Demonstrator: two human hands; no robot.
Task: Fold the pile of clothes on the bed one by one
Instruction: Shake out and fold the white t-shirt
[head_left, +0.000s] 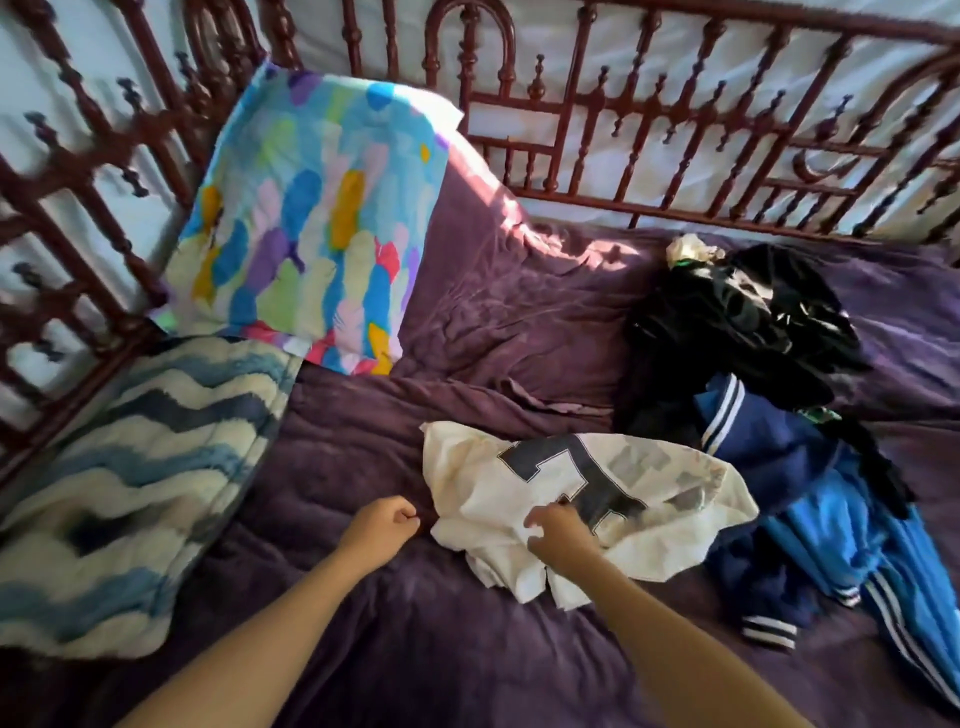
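Note:
A crumpled cream T-shirt with dark block lettering lies on the purple bed cover in front of me. My right hand hovers on its lower middle with fingers loosely curled; whether it pinches the cloth I cannot tell. My left hand is curled into a loose fist just left of the shirt, holding nothing. To the right sits the pile: a navy jacket with white stripes, blue track trousers and black garments.
A multicoloured pillow leans against the dark red metal bed frame at the back left. A blue-and-white wavy blanket lies at the left edge. A small pale crumpled item tops the black clothes.

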